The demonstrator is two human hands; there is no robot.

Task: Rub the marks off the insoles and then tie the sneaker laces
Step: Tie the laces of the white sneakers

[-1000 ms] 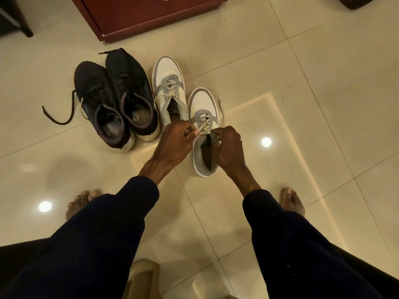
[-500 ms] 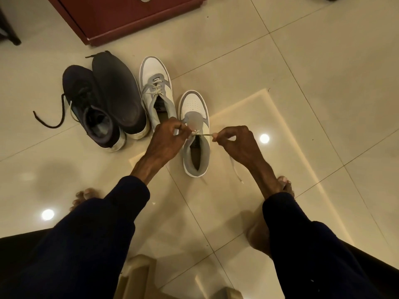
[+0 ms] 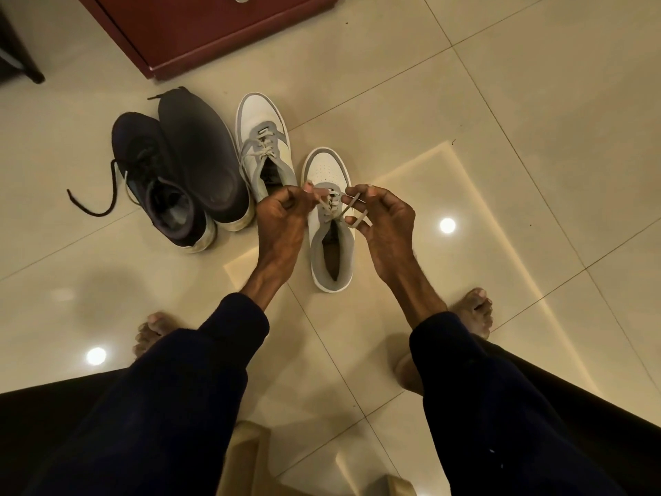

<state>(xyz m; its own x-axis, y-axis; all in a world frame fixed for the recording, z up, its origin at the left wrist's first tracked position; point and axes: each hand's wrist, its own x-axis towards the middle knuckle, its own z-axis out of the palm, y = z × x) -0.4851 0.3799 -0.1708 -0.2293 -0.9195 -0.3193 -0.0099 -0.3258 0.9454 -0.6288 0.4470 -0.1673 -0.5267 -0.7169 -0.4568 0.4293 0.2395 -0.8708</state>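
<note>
A white and grey sneaker (image 3: 331, 252) stands on the tiled floor in front of me, toe pointing away. My left hand (image 3: 282, 216) pinches one end of its grey lace (image 3: 352, 211) at the left side of the tongue. My right hand (image 3: 384, 220) holds the other end, looped around its fingers to the right of the shoe. The second white and grey sneaker (image 3: 263, 137) stands just behind and to the left, its lace loosely crossed.
Two dark sneakers (image 3: 179, 173) stand left of the white pair, one with a loose black lace (image 3: 96, 205) trailing on the floor. A red-brown cabinet (image 3: 200, 30) is beyond them. My bare feet (image 3: 472, 313) rest on the tiles either side.
Both hands have come back together over the sneaker's tongue. The right hand, which had pulled its lace end out to the right, now has it looped around its fingers.
</note>
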